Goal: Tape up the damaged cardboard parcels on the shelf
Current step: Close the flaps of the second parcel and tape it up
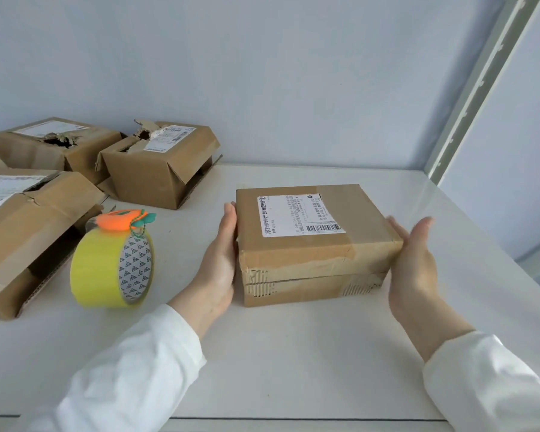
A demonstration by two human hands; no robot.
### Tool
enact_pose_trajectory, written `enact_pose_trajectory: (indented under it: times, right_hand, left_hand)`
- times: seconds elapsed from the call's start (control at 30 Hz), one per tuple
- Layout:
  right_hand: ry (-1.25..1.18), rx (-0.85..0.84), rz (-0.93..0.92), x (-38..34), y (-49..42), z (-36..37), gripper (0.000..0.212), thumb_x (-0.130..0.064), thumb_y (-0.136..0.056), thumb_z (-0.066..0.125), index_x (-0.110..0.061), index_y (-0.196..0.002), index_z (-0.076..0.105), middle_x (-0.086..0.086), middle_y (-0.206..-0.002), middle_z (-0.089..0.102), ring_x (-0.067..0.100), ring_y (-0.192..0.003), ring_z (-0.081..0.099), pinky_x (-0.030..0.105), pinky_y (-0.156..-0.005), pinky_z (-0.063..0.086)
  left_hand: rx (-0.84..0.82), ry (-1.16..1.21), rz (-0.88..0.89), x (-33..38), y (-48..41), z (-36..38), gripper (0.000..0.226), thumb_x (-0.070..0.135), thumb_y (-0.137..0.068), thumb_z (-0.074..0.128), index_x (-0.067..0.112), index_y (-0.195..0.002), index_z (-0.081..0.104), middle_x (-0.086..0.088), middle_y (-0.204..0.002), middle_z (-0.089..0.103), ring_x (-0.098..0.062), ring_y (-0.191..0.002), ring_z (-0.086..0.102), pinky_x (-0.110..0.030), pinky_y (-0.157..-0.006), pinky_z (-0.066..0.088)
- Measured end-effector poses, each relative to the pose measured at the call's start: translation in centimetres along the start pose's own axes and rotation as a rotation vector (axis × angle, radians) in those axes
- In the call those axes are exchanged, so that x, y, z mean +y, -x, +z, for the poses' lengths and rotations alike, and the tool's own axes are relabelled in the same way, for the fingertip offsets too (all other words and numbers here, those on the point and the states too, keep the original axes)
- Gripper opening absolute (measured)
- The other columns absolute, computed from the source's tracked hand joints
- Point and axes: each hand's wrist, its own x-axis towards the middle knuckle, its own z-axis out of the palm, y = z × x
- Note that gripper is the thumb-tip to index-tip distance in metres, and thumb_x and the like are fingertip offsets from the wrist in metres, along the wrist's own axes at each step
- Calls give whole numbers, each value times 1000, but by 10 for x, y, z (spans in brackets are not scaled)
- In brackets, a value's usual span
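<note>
The flat parcel [315, 244], front edge torn to the corrugation, is sitting centrally on the shelf [293, 353]. The left hand [219, 266] is pressing flat against its left side; the right hand [415, 269], open and blurred, is possibly touching the right side.

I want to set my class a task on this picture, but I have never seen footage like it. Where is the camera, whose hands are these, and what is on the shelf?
There is no machine here. A person wears one wide-angle camera on the head, so you are looking down at their own two hands in white sleeves. The left hand lies flat against the left side of a flat cardboard parcel with a shipping label. The right hand is open beside its right side; I cannot tell whether it touches. Neither hand grips anything. To the left, a yellow tape roll stands on edge with an orange charm on top. Behind it sit torn parcels. Everything rests on a white shelf.
</note>
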Motion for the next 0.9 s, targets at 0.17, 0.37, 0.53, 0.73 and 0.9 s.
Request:
enact_pose_trajectory:
  times: [0.17,0.37,0.53,0.73,0.9]
  right_hand:
    - [-118,72,55,16,48,-2,61,-61,-93,24,-29,-144,33,-25,-141,31,3,-136,28,19,-99,15]
    - [-63,-315,5,34,64,16,56,-64,-89,18,-39,-124,55,-27,-119,61,-13,-111,52,16,-97,37]
    - [-140,-403,64,20,59,21,44,-61,-88,15,-51,-97,57,-29,-99,68,-7,-95,64,14,-75,53]
    - [-119,-517,111,26,41,18,88,-85,-66,36,-39,-141,36,-7,-141,49,17,-127,49,43,-111,34]
    - [-108,-538,120,23,30,16,79,-71,-69,29,-36,-139,41,-8,-134,55,14,-122,53,40,-109,36]
  left_hand:
    - [140,-198,120,-1,7,-17,47,47,-99,25,22,-111,63,0,-113,67,-10,-99,60,-28,-97,43]
    - [19,-45,58,5,16,-15,66,65,-84,21,21,-101,66,1,-104,70,-15,-101,62,-29,-90,43]
    - [-84,163,-205,2,18,6,64,64,-90,21,22,-115,63,-1,-94,74,-16,-81,71,-26,-67,57]
    - [-145,188,-245,-14,20,12,67,67,-84,30,21,-118,65,-5,-89,75,-19,-70,72,-25,-49,54]
    - [-124,165,-233,-15,19,12,62,66,-84,31,21,-105,69,-4,-88,75,-16,-71,72,-28,-59,53]
